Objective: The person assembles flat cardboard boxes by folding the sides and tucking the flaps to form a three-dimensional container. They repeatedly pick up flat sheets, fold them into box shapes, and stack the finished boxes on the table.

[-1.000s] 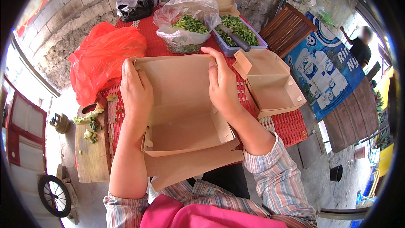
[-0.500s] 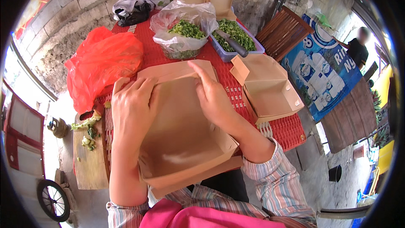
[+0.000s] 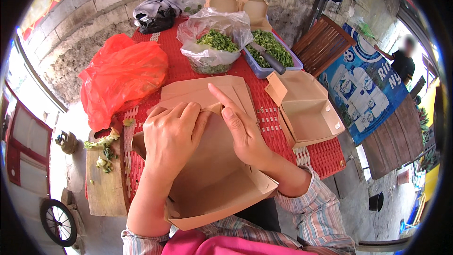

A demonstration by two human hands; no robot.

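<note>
- Red slatted tabletop [image 3: 264, 113] against a grey block wall, crowded with bags and boxes.
- Brown cardboard box [image 3: 212, 179], unfolded and open toward the person, at the near tabletop edge, in front of the chest; both hands on it.
- Red plastic bag [image 3: 122, 78], bulky, far left of the tabletop.
- Finished brown box [image 3: 306, 108], lid open, to the right of the held box, close but apart.
- Clear bag of chopped greens [image 3: 214, 42] behind, beside a blue tray of greens [image 3: 276, 54] with a knife [image 3: 268, 58] lying across it.
- Left hand [image 3: 172, 134]: fingers curled over the box's upper flap, pressing the fold, gripping cardboard.
- Right hand [image 3: 240, 130]: flat inside the box, index finger stretched along the crease, thumb on the panel, not closed round anything.
- Wooden cutting board [image 3: 106, 184] with green scraps, lower left.
</note>
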